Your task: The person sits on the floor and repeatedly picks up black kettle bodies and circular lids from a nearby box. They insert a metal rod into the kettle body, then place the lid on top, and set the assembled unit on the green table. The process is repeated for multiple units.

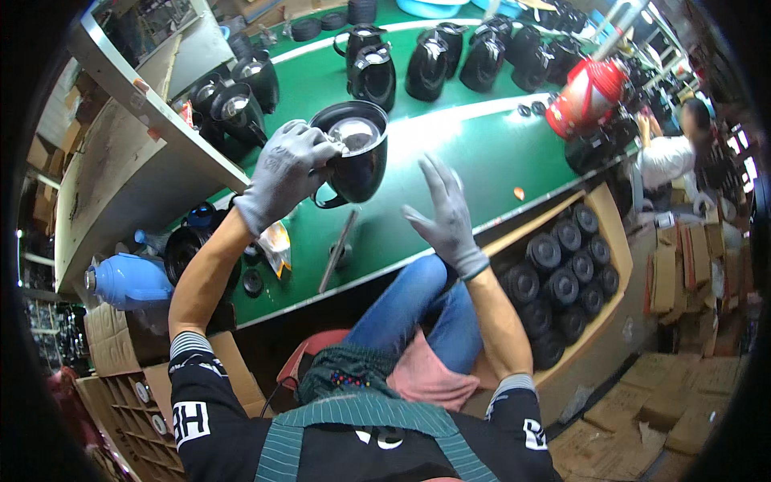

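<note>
My left hand (293,165), in a grey glove, is closed at the near-left rim of a black jug (365,169). The jug has a wide open mouth with a shiny silvery inside, and its handle points down and left. A small whitish bit shows at my left fingertips by the rim, too small to name. To the right of the jug, my right hand (448,215), gloved too, is raised with fingers spread and nothing in it. Below the jug, a narrow metal strip (337,251) lies on the green tabletop (490,173).
Several black jugs (426,68) line the table's far side. A red jug (586,96) stands at the right, a blue one (132,279) at the left. An open carton (622,249) of round black parts sits right of my knees. Another person (671,157) sits farther right.
</note>
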Available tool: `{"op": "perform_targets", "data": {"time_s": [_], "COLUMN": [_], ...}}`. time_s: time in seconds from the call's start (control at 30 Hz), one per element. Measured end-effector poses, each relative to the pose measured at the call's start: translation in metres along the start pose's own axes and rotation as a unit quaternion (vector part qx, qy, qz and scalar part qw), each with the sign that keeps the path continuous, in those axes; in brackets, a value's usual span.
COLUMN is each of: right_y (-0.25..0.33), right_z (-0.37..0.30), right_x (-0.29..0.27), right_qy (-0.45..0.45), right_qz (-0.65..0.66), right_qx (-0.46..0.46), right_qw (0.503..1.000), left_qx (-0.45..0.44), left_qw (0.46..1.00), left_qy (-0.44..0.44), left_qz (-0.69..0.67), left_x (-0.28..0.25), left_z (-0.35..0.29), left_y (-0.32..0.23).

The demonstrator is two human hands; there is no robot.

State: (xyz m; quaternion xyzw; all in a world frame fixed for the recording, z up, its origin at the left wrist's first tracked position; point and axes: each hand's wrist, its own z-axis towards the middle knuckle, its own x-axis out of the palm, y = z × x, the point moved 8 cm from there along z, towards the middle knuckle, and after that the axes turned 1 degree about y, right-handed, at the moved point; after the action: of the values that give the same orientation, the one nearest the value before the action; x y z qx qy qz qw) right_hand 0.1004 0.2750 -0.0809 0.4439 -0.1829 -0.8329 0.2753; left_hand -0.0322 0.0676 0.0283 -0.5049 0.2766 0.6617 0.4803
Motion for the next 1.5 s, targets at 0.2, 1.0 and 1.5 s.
{"op": "perform_targets", "data": {"time_s": [0.2, 1.0, 1.5], "right_y": [0.106, 0.107, -0.214], "right_z": [-0.019, -0.259, -0.358], "right_x": [-0.065, -0.106, -0.103], "right_qy": [0.102, 0.029, 0.072], "right_qz": [0.089, 0.324, -0.389], "right_qx": [-0.085, 0.507, 0.569], "right_qw": [0.987, 0.798, 0.721], "left_qx": [0.149, 0.001, -0.343], "left_qw": [0.984, 0.969, 0.556], "left_qy": [0.05, -0.101, 0.185], "left_qz": [-0.084, -0.226, -0.734], "left_x": [-0.035, 0.058, 0.251], "left_z": [-0.049, -0.146, -0.356], "left_y": [-0.099, -0.179, -0.052]}}
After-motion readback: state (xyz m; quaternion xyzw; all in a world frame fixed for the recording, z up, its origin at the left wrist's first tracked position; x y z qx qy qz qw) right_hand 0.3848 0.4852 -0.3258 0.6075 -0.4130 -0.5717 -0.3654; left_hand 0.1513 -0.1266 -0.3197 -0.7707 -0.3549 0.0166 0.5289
